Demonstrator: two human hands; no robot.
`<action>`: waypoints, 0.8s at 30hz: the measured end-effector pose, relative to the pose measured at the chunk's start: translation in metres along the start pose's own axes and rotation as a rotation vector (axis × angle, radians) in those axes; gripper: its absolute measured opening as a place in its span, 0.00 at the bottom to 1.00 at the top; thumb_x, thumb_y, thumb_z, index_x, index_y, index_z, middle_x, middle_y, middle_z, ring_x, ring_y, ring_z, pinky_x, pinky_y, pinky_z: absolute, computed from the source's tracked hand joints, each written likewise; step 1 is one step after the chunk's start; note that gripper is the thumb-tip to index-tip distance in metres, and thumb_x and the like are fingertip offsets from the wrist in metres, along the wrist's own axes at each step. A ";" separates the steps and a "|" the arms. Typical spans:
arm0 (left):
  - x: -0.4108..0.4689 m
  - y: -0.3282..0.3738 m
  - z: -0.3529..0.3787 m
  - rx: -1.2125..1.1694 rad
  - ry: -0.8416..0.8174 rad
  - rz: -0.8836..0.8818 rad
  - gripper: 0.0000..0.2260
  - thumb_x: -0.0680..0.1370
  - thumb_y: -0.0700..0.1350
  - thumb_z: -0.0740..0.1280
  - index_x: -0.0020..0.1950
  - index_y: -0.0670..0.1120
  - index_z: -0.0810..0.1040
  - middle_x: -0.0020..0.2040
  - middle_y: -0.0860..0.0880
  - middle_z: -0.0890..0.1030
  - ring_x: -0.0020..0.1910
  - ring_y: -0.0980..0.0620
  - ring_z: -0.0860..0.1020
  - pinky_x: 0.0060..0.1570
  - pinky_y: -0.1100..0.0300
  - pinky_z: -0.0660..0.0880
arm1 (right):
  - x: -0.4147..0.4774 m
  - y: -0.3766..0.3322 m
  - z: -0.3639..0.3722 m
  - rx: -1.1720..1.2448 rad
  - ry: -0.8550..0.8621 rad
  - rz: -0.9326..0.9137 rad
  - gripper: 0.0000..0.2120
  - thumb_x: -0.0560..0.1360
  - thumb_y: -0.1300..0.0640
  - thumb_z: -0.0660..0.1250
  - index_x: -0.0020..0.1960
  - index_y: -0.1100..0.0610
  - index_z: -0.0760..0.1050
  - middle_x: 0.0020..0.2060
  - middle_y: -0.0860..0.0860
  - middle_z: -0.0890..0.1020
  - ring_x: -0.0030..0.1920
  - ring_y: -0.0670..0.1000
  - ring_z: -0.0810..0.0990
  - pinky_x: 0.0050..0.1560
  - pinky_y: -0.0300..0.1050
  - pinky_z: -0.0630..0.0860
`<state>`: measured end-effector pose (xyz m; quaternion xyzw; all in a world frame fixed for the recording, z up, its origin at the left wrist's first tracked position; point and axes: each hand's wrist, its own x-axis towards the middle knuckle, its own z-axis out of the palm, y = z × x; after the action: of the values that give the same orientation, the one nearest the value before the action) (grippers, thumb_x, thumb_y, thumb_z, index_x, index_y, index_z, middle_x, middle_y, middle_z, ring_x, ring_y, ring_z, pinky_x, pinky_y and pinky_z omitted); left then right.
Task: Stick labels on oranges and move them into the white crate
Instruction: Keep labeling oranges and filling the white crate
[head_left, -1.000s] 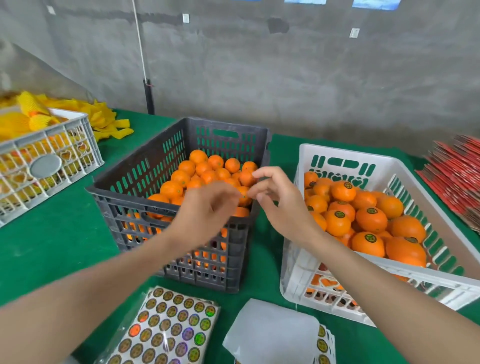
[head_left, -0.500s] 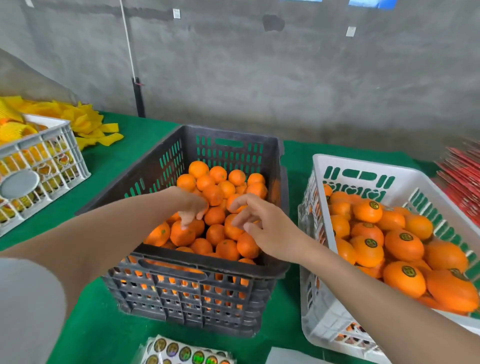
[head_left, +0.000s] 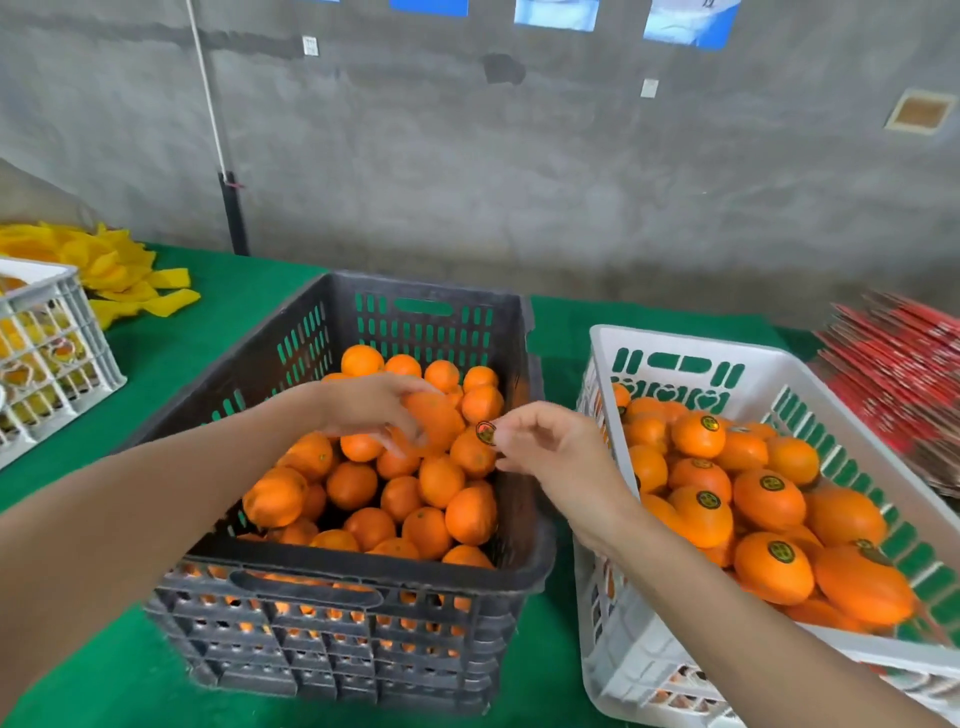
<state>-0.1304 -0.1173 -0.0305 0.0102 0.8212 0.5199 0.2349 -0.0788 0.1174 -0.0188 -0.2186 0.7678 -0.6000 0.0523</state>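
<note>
Head view showed the left hand (head_left: 371, 402) over the dark crate (head_left: 363, 570), its fingers curled round one orange (head_left: 436, 415) held just above the far middle of the pile (head_left: 410, 499) inside that crate. The right hand (head_left: 553, 449) was over the crate's right wall, thumb and forefinger pinching a round label (head_left: 485, 433) by its edge, just right of the orange and not yet touching it. The white crate (head_left: 680, 347) stood just right of the dark crate, partly filled with labelled fruit (head_left: 769, 499), stickers mostly on top. The orange probably handled as a firm, fairly weighty ball with a smooth skin, apt to roll or slip in a loose hold, so it was best cupped round its sides from above with one broad face left bare for the sticker. The label looked thin, light and limp, tacky on its back, and best held by the rim alone so that it neither folded nor stuck to the fingers. Its printed face was turned toward the camera, the disc standing roughly upright; being round, it had no long axis. The orange looked slightly oval, its length running from upper left to lower right, but motion blur hid which end carried the stem.
</note>
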 end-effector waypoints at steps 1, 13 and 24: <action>-0.008 0.008 0.004 -0.101 -0.024 0.061 0.24 0.72 0.34 0.70 0.66 0.49 0.72 0.60 0.44 0.77 0.54 0.48 0.80 0.48 0.54 0.80 | -0.002 -0.003 -0.006 0.004 0.024 0.014 0.05 0.75 0.64 0.66 0.42 0.56 0.79 0.45 0.56 0.82 0.46 0.51 0.80 0.55 0.56 0.77; -0.062 0.062 0.102 -0.796 -0.129 0.229 0.30 0.64 0.49 0.71 0.64 0.43 0.73 0.53 0.40 0.80 0.43 0.43 0.78 0.47 0.53 0.75 | -0.051 -0.041 -0.054 0.039 0.003 -0.040 0.09 0.78 0.63 0.62 0.40 0.54 0.76 0.52 0.52 0.79 0.55 0.50 0.77 0.59 0.46 0.75; -0.074 0.084 0.157 -0.707 0.035 0.220 0.20 0.70 0.48 0.70 0.61 0.46 0.74 0.48 0.43 0.81 0.38 0.48 0.77 0.42 0.57 0.73 | -0.073 -0.040 -0.072 -0.270 0.086 -0.159 0.12 0.76 0.62 0.64 0.38 0.48 0.71 0.49 0.53 0.75 0.50 0.46 0.72 0.46 0.31 0.68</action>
<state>-0.0215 0.0351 0.0141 0.0080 0.5889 0.7937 0.1523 -0.0269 0.2035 0.0251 -0.2578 0.8232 -0.5025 -0.0582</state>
